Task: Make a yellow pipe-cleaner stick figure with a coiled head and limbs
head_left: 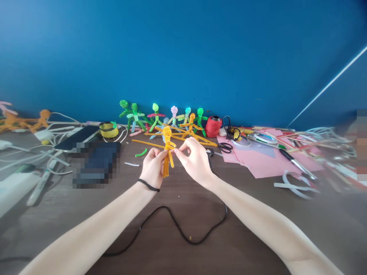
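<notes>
An orange pipe-cleaner figure (168, 149) with a coiled head stands upright between my hands above the brown table (177, 206). My left hand (152, 165), with a black band on its wrist, is closed on the figure's body from the left. My right hand (192, 156) pinches the figure's arm from the right with thumb and forefinger. Loose orange pipe cleaners (186, 136) lie just behind the figure.
A row of finished pipe-cleaner figures (160, 116) in green, pink, purple and blue leans on the blue wall. A red thread spool (213, 126), scissors (225, 147), pink paper (258, 162), a yellow pot (108, 130), white cables (34, 152) and a black cable (177, 225) lie around.
</notes>
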The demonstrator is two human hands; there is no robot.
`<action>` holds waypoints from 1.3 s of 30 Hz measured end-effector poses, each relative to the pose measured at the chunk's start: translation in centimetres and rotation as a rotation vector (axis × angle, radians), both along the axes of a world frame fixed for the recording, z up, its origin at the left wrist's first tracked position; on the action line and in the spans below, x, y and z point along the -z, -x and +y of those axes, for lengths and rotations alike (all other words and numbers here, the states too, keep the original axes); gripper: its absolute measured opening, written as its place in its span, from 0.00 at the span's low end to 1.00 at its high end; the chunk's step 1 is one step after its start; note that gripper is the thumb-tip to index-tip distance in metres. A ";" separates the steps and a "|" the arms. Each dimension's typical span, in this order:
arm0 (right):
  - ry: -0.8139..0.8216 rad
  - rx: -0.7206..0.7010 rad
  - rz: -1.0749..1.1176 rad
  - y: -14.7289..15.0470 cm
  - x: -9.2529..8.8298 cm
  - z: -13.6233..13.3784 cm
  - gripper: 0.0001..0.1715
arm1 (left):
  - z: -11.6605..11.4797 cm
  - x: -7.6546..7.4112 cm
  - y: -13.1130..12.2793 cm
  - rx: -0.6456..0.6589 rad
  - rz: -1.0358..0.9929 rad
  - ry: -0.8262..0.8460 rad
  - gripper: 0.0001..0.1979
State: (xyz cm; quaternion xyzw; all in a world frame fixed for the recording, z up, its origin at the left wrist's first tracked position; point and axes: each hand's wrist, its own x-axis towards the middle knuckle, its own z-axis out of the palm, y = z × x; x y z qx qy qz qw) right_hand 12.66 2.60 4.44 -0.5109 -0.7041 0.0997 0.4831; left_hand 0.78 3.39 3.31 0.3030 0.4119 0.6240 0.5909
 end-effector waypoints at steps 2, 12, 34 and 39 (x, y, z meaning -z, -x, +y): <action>0.037 -0.041 0.060 -0.1 0.0 0.1 0.10 | 0.0 0.0 0.0 0.031 -0.033 0.022 0.17; 0.279 -0.130 0.344 -1.0 0.5 1.8 0.10 | -0.3 -0.4 0.1 0.257 -0.189 0.046 0.15; 0.824 -0.489 1.039 -0.8 1.4 2.3 0.13 | 0.4 0.0 1.0 0.540 -0.286 -0.031 0.07; 0.840 -0.638 1.089 -0.8 1.4 2.2 0.13 | 0.3 0.1 1.2 0.666 -0.391 -0.013 0.07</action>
